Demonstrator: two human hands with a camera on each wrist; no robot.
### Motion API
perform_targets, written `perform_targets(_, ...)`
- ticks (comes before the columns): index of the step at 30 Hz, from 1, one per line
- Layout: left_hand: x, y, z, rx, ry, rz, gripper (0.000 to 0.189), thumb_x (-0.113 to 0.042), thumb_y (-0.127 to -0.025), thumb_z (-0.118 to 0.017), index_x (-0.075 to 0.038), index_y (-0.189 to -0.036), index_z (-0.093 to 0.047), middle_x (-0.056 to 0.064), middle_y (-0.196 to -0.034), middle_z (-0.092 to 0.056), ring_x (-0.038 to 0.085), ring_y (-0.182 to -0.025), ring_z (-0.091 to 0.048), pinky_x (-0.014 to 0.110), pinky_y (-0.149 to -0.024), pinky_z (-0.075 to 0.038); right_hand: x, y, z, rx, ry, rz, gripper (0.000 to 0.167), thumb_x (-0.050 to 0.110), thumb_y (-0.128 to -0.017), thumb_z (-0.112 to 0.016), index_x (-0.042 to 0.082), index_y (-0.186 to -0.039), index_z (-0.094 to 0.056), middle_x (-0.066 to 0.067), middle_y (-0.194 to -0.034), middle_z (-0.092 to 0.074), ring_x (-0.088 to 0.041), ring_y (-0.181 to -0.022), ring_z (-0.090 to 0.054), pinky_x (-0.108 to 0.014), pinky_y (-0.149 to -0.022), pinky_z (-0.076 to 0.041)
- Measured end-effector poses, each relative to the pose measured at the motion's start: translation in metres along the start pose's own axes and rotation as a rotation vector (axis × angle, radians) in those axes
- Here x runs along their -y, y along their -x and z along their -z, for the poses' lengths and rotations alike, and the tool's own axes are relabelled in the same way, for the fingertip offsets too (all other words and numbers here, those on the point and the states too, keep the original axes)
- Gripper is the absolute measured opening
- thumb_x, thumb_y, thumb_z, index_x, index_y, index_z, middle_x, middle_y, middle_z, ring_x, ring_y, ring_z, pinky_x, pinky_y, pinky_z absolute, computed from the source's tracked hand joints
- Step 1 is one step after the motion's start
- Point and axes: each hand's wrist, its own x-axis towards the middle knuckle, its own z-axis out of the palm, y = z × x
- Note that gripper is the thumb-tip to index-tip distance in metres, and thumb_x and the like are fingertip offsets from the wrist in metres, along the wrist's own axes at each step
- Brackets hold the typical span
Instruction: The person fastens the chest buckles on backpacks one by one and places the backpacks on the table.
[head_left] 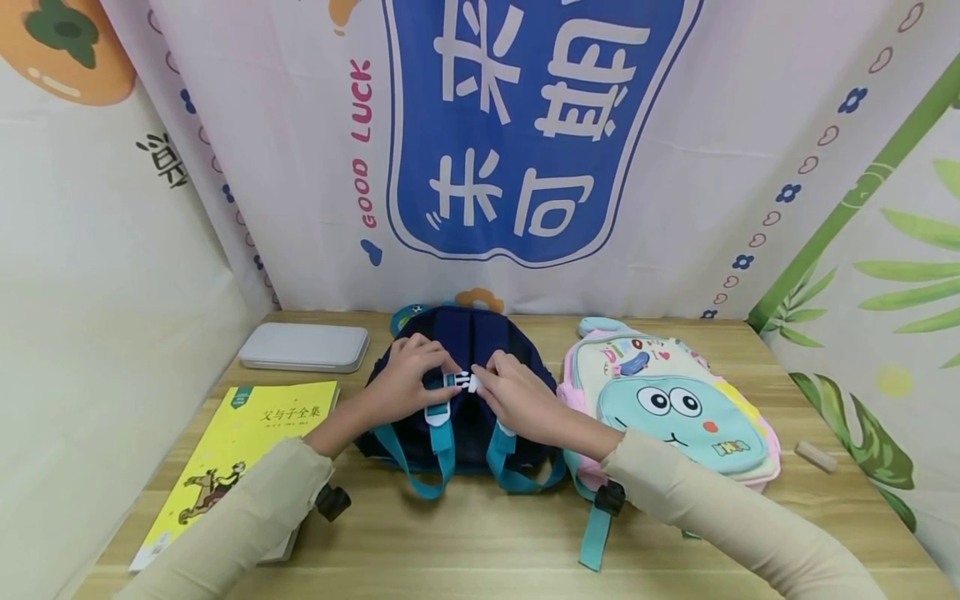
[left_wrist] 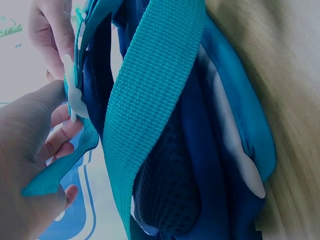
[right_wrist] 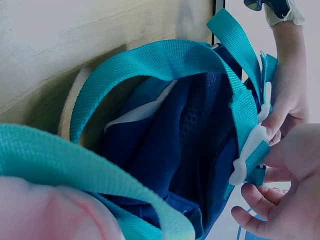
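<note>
A navy backpack [head_left: 474, 333] with turquoise straps [head_left: 442, 446] lies strap side up in the middle of the table. Above it, my left hand [head_left: 405, 379] pinches the pronged half of a white plastic buckle [head_left: 462, 381] between thumb and fingers. My right hand [head_left: 521, 400] pinches the other white half, close against the prongs; whether they are locked together I cannot tell. In the left wrist view, a loose turquoise strap end [left_wrist: 55, 175] crosses the left palm. The right wrist view shows white buckle pieces [right_wrist: 250, 145] at the right thumb, with the left hand [right_wrist: 290, 95] just beyond.
A yellow book [head_left: 262, 433] and a grey flat case [head_left: 303, 347] lie on the left. To the right is a pink and mint cartoon backpack [head_left: 675, 400], its strap hanging toward the front. Past it sits a small beige block [head_left: 816, 456]. A printed curtain [head_left: 300, 208] stands behind.
</note>
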Motion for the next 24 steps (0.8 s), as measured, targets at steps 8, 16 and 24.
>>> perform_targets(8, 0.0003, 0.0005, -0.0017, 0.001, 0.004, -0.008, 0.016, -0.022, -0.085, -0.084, -0.015, -0.097, -0.075, -0.001, -0.095, -0.069, 0.019, -0.096, -0.047, 0.062, -0.102, -0.031, -0.0019, -0.0007, -0.0019, 0.019, 0.0, -0.002, 0.039, 0.016, -0.105, -0.058, -0.004, -0.138, -0.06, -0.01, -0.106, -0.059, -0.016, -0.084, -0.05, -0.022, -0.068, -0.04)
perform_targets(16, 0.0008, 0.0001, -0.0028, 0.017, 0.013, -0.027, 0.015, -0.022, -0.085, -0.084, -0.016, -0.097, -0.076, -0.001, -0.101, -0.072, 0.019, -0.098, -0.048, 0.057, -0.099, -0.033, -0.0031, -0.0022, -0.0034, 0.036, -0.015, 0.001, 0.039, 0.016, -0.105, -0.057, -0.004, -0.139, -0.059, -0.009, -0.106, -0.058, -0.016, -0.086, -0.051, -0.023, -0.07, -0.042)
perform_targets(24, 0.0004, 0.0007, -0.0025, 0.004, 0.001, -0.024, 0.016, -0.023, -0.084, -0.084, -0.016, -0.096, -0.076, 0.0, -0.101, -0.073, 0.019, -0.096, -0.049, 0.056, -0.1, -0.033, -0.0022, -0.0033, -0.0037, 0.037, -0.087, -0.019, 0.04, 0.015, -0.103, -0.06, -0.006, -0.138, -0.059, -0.011, -0.108, -0.057, -0.016, -0.089, -0.052, -0.025, -0.075, -0.046)
